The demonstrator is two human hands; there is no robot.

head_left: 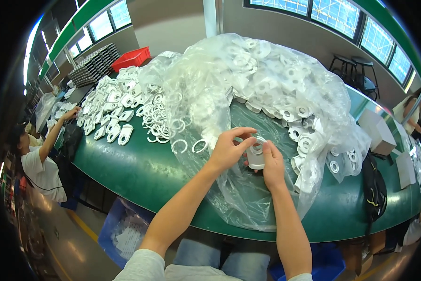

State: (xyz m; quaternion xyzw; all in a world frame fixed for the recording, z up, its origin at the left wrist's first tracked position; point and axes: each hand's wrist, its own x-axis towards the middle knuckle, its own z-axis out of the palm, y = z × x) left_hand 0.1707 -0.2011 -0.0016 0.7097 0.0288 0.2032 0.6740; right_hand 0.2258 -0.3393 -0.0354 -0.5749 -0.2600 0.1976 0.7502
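In front of me, over the plastic sheet, both my hands hold a flat white plastic part (256,161) with a round opening at its upper end. My right hand (274,165) grips its right side, thumb along the edge. The thumb and forefinger of my left hand (231,149) close at the ring-shaped rim of the opening; whether a separate ring sits there I cannot tell. Two loose white C-shaped rings (200,146) lie left of my left hand. Close to my right hand, white round-holed parts (304,145) spill from a large clear plastic bag (196,77).
The green table (140,180) holds a heap of white parts (121,96) and a pile of white rings (159,119) at left. Behind are a red bin (131,58) and stacked trays (95,64). A white box (377,131) and black bag (375,189) stand right. Co-workers sit both sides.
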